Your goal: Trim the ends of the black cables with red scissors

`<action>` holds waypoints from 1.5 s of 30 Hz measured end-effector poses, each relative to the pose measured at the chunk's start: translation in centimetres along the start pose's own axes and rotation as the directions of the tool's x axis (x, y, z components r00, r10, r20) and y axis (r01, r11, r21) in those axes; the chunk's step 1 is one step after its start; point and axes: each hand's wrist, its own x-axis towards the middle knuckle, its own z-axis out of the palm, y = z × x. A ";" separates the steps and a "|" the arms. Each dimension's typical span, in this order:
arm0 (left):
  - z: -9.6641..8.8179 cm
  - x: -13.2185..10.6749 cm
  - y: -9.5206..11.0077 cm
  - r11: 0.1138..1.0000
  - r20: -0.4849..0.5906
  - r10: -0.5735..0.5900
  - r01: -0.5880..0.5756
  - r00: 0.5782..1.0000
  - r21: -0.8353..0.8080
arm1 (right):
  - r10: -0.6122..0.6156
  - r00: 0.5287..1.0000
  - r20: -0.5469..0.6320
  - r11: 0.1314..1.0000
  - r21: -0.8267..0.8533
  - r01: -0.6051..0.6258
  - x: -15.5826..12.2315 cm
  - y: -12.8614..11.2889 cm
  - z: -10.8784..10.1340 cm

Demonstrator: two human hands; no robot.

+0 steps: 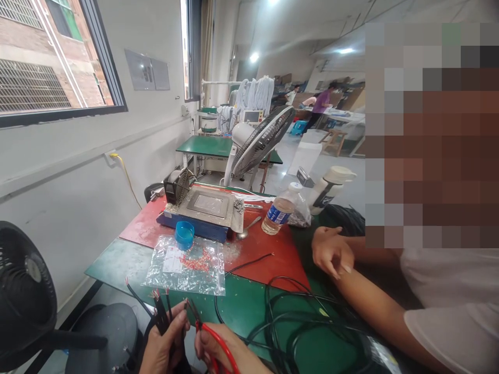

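Observation:
At the near table edge, my left hand [167,345] grips a bundle of black cables [159,316] with their ends pointing up. Thin reddish inner wires show at several cable tips. Close to its right, my right hand [230,343] is closed around red-handled scissors [213,334]. The scissor blades point up and left, beside one cable tip at my left fingers; whether they touch it I cannot tell. Beyond both hands lies a clear plastic bag [156,276] with small orange-red pieces [198,259] on it. A blue round cap [184,235] rests at the bag's far edge.
Loops of black cable [273,322] spread over the green table on the right. A heated-plate device [195,221], a spoon [249,227] and a liquid-filled bottle [277,212] stand farther back on a red mat [268,259]. Another person's hands [333,252] rest at right. A black fan [27,280] is at left.

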 end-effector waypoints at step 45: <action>0.0 0.8 -0.9 0.975 -0.072 0.206 -0.198 0.976 0.103 | 0.102 0.984 -0.147 0.993 0.075 -0.092 -1.2 -0.4 1.2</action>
